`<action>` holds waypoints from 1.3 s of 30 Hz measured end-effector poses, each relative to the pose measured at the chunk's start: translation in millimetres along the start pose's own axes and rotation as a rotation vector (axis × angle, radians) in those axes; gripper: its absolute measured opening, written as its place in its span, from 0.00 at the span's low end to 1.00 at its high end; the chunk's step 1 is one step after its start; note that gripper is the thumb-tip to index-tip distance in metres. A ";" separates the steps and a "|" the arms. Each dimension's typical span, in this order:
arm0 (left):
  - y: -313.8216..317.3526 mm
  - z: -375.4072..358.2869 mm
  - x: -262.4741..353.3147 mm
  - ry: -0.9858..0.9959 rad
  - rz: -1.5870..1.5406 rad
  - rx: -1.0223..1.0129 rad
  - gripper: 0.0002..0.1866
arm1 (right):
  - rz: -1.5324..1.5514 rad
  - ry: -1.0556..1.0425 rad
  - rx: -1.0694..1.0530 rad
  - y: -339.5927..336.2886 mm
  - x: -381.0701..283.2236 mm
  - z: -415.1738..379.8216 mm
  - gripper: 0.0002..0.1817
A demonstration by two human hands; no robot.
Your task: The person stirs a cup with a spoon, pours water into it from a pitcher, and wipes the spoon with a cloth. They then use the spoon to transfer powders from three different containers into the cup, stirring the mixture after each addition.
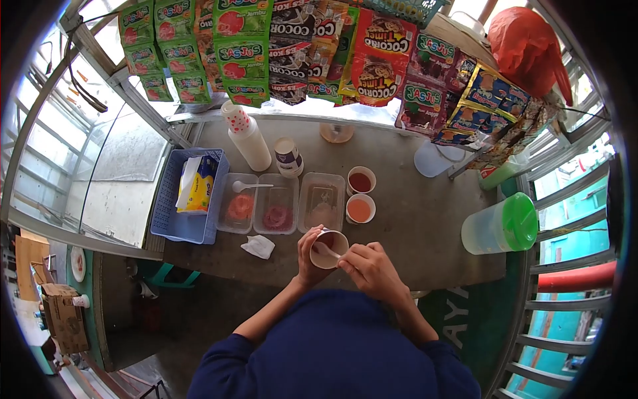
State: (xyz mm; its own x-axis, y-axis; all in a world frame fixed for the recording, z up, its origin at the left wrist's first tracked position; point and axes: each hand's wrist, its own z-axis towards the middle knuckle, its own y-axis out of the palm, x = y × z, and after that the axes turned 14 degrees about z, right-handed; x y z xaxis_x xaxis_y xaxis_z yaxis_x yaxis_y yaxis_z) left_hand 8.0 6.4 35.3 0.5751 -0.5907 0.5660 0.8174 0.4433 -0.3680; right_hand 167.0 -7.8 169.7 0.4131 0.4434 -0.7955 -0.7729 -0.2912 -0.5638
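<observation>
My left hand (308, 261) is wrapped round a paper cup (330, 263) at the table's front edge, its mouth tilted toward me. Inside the cup is some dark red stuff. My right hand (369, 267) pinches the handle of a white plastic spoon (325, 249), whose bowl end is down in the cup. Just beyond stand two more paper cups, one with dark red liquid (360, 182) and one with orange liquid (359, 211). To the left lie clear plastic containers with orange powder (240, 207), purplish-red powder (278, 217) and a little pale brown powder (323, 211).
Another white spoon (251, 186) rests across the left containers. A crumpled tissue (258, 247) lies before them. Further left is a blue basket (185, 229) with a tissue pack (197, 186). Stacked cups (250, 143) stand behind, a green-lidded jug (498, 225) at right. Drink sachets (382, 56) hang overhead.
</observation>
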 end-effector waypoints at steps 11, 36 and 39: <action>0.5 -14.0 0.8 0.057 0.039 -0.158 0.47 | 0.152 0.203 0.181 8.4 6.6 -35.5 0.09; 141.1 -32.6 101.6 -0.071 -0.354 -0.689 0.47 | -0.237 0.071 1.175 -333.8 263.2 -271.1 0.35; 161.4 -37.3 108.0 -0.101 -0.424 -0.759 0.47 | 0.265 0.109 1.122 -352.4 263.2 -268.5 0.34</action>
State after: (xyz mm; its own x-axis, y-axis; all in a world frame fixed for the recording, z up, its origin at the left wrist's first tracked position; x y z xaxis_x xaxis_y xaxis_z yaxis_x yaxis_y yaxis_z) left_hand 203.3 -11.0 9.5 0.2413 -0.5255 0.8158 0.7837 -0.3903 -0.4832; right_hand 677.4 -16.1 99.3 0.1709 0.3895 -0.9050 -0.8121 0.5758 0.0944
